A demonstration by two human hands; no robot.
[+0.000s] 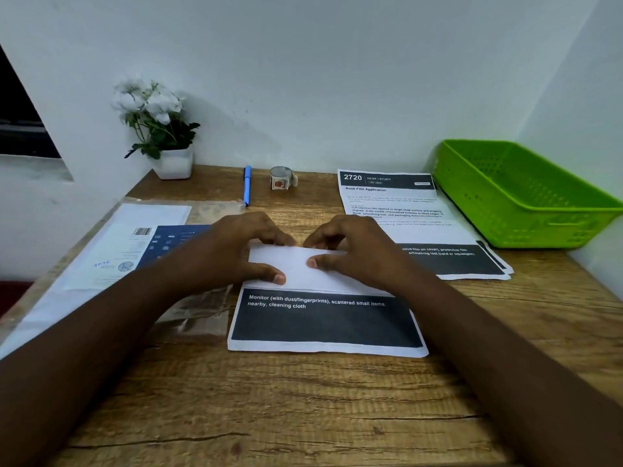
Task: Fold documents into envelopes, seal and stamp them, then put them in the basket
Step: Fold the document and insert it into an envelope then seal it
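Bare wooden desk (303,409) fills the near foreground; our two forearms cross it toward the middle. Document (323,318) lies flat at centre, its dark printed band facing us, top part folded down white side up. Left hand (236,251) presses that fold, fingers curled along the far edge, thumb flat on the paper. Right hand (354,251) mirrors it, thumb touching the white flap; neither hand lifts the sheet. Left of it, a clear plastic pack of envelopes (135,244). Stack of printed sheets (404,217) lies right. Green basket (526,197) sits at far right. Blue pen (247,185), stamp roll (281,177) and potted white flowers (158,129) line the wall.
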